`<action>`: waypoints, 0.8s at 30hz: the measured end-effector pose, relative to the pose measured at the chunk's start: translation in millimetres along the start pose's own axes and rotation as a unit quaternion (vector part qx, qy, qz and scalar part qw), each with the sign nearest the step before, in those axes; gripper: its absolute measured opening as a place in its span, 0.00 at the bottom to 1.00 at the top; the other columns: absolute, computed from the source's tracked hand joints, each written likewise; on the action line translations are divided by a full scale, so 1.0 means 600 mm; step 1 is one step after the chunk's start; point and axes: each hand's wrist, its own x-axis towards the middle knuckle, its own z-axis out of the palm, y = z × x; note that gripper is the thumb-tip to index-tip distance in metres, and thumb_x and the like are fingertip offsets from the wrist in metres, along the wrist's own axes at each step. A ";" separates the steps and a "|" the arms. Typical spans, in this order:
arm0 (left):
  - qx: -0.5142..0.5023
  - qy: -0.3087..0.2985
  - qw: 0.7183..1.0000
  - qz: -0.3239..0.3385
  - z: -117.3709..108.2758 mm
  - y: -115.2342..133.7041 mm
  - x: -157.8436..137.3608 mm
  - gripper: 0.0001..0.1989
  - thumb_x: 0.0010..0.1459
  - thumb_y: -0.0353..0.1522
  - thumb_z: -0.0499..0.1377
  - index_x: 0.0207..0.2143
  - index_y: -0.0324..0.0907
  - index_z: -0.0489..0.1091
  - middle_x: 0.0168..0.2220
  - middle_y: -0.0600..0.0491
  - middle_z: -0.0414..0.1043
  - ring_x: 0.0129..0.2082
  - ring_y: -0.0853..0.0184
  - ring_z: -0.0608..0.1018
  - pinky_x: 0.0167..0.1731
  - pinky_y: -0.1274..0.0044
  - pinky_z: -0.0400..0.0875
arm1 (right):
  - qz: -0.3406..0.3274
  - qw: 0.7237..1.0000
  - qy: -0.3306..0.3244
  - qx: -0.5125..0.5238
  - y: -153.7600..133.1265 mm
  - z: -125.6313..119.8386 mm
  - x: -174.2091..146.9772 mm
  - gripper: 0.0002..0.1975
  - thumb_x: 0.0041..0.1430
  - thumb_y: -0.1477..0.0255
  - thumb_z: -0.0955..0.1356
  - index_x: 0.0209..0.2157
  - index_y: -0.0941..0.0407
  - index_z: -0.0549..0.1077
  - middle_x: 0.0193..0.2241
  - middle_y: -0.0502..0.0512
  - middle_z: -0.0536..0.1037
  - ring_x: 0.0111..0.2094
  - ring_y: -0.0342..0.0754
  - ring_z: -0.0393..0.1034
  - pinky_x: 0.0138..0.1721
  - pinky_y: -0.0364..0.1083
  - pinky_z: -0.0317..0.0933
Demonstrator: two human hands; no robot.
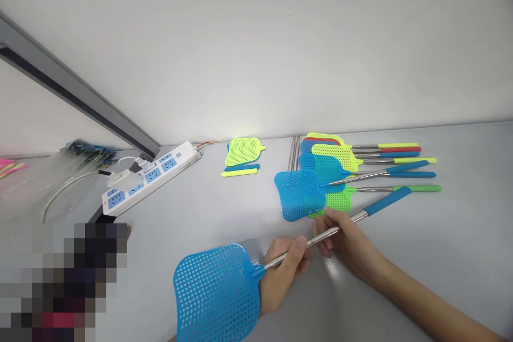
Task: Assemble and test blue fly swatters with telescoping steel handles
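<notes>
A blue fly swatter (218, 291) with a telescopic metal rod and a blue grip is held slantwise above the table. Near its head, my left hand (282, 272) is closed around the rod, thumb on top. Farther up, close to the blue grip, my right hand (340, 235) pinches the same rod. Just beyond my hands lies a pile of finished-looking swatters, with another blue swatter (300, 192) on top and a green one (417, 188) partly covered beneath it. Yellow and red handles (401, 149) show at the back of the pile.
A yellow swatter head (243, 150) lies over a blue one, beside a blue and a yellow grip tube (239, 172). Metal rods (294, 152) rest by the wall. At left are a white power strip (152, 177) with plugs and a plastic bag (86, 157).
</notes>
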 end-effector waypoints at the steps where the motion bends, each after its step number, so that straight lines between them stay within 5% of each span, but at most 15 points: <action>1: -0.003 -0.003 1.000 0.001 -0.001 -0.001 0.001 0.28 0.57 0.48 0.36 0.14 0.39 0.54 0.13 0.59 0.48 0.15 0.76 0.55 0.18 0.79 0.48 | -0.001 1.000 0.001 -0.003 0.000 0.000 0.000 0.25 0.58 0.61 0.54 0.11 0.56 0.60 0.11 0.49 0.60 0.17 0.42 0.53 0.22 0.44 0.47; 9: 0.002 -0.055 0.998 0.029 -0.005 0.008 0.004 0.26 0.57 0.46 0.38 0.16 0.39 0.56 0.14 0.58 0.50 0.17 0.75 0.57 0.19 0.80 0.50 | -0.004 0.999 -0.009 -0.031 0.002 0.000 0.002 0.23 0.57 0.61 0.55 0.13 0.57 0.60 0.12 0.48 0.60 0.17 0.41 0.53 0.21 0.42 0.48; 24: -0.055 -0.065 0.996 -0.005 -0.006 0.010 0.006 0.24 0.57 0.45 0.40 0.19 0.39 0.58 0.14 0.59 0.52 0.16 0.76 0.57 0.17 0.81 0.50 | -0.010 0.999 -0.017 -0.028 0.002 0.000 0.004 0.22 0.57 0.60 0.56 0.15 0.57 0.61 0.12 0.48 0.60 0.16 0.41 0.54 0.20 0.42 0.48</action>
